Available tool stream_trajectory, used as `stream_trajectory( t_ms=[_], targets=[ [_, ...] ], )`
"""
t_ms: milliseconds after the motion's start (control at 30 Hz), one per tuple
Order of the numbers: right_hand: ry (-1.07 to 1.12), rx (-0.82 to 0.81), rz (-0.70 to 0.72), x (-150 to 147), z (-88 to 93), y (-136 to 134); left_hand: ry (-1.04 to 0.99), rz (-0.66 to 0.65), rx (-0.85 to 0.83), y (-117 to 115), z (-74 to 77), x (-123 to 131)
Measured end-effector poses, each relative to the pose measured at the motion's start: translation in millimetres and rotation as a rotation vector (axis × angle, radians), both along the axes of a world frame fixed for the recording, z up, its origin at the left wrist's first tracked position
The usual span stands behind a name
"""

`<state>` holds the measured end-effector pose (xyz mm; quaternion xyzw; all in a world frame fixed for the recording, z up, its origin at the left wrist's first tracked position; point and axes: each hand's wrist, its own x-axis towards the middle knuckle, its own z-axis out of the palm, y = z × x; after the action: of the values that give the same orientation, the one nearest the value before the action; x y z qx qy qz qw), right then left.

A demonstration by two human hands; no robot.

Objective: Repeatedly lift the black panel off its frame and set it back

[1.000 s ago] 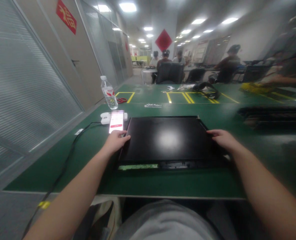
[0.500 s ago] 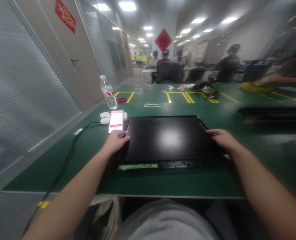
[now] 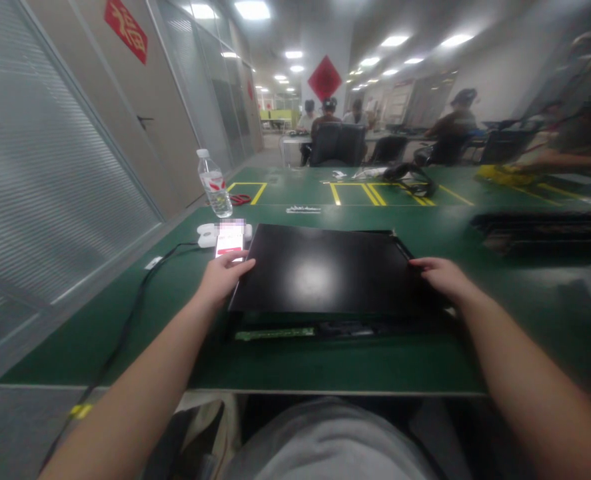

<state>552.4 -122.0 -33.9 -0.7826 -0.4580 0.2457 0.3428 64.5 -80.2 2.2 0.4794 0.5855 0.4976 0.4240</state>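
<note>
A flat black display panel (image 3: 280,263) with a glossy light reflection lies in front of me, its left side raised and tilted out of a black frame (image 3: 355,329). My left hand (image 3: 220,275) pinches the panel's left edge between thumb and fingers. At the opposite side, my right hand (image 3: 442,277) is closed on the right edge of the frame, beside the panel; its lower fingers are hidden. Along the near side of the frame runs a green circuit board strip (image 3: 275,334). A lit phone (image 3: 229,241) stands just beyond my left hand.
A water bottle (image 3: 214,185), red-handled scissors (image 3: 240,199) and a white device (image 3: 206,235) with a black cable (image 3: 142,293) are at the left of the green table (image 3: 125,347). Dark long parts (image 3: 530,230) lie at right. A co-worker's arm (image 3: 555,159) reaches over yellow material.
My left hand has lifted the panel's left side up out of the frame, opening a gap along the near edge. My right hand stays at the right edge.
</note>
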Motion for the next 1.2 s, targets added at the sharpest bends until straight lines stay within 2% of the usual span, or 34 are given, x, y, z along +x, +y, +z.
stream_trajectory(
  t_ms=[133, 267, 500, 733, 867, 1067, 1200],
  targets=[
    [0.019, -0.044, -0.038, -6.7, 7.9, -2.7, -0.201, -0.012, -0.004, -4.8, 7.5, 7.2],
    [-0.005, -0.055, -0.049, -13.3, 16.3, -5.9, -0.334, -0.092, 0.029, -9.4, 13.8, 12.6],
    [-0.036, -0.019, -0.043, -14.4, 16.9, -7.2, -0.387, -0.226, -0.043, -11.1, 17.5, 12.1],
    [0.018, -0.058, -0.052, -14.3, 16.8, -6.7, -0.41, -0.222, -0.061, -9.5, 16.4, 12.9],
    [0.001, -0.062, -0.049, -14.5, 17.6, -6.3, -0.425, -0.162, -0.094, -12.4, 18.8, 17.1],
    [-0.009, -0.052, -0.048, -12.9, 16.1, -5.6, -0.356, -0.092, -0.143, -18.1, 23.3, 24.1],
    [-0.018, -0.04, -0.041, -15.0, 17.8, -6.8, -0.318, -0.086, -0.141, -16.6, 20.3, 22.5]
  ],
)
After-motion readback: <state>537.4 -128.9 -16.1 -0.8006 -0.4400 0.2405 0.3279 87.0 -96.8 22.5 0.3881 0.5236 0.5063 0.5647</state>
